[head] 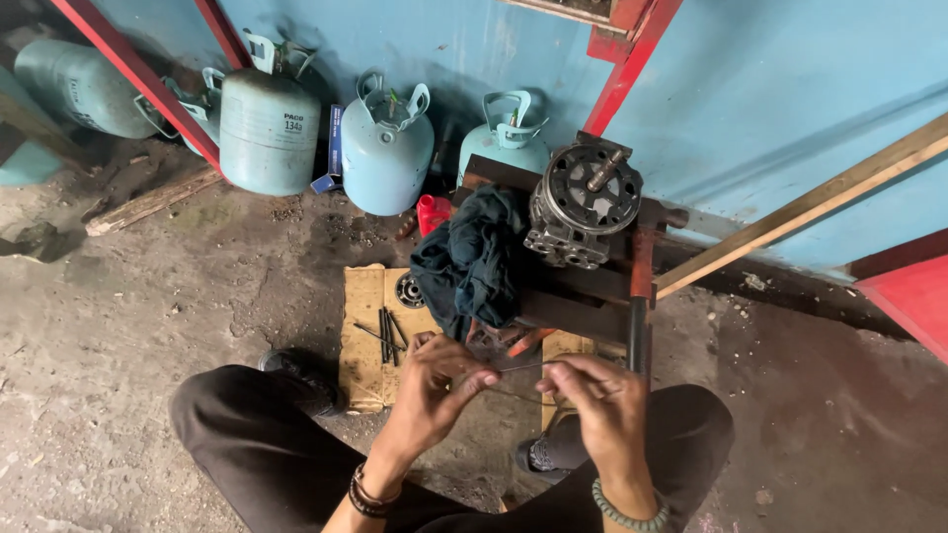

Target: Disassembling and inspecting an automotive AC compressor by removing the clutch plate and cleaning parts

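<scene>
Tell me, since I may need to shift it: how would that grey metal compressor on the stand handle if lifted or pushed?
The compressor looks like a solid cast metal body, so probably heavy for its size and rigid. It sits tilted on the narrow stand, so a push might tip it off. Its grimy look suggests an oily, slippery surface.

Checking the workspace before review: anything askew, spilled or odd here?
A dark cloth is heaped loosely over the metal stand, beside the round metal part. Thin rods lie scattered on cardboard. One gas cylinder lies tilted on its side. Both hands pinch a thin wire.
</scene>
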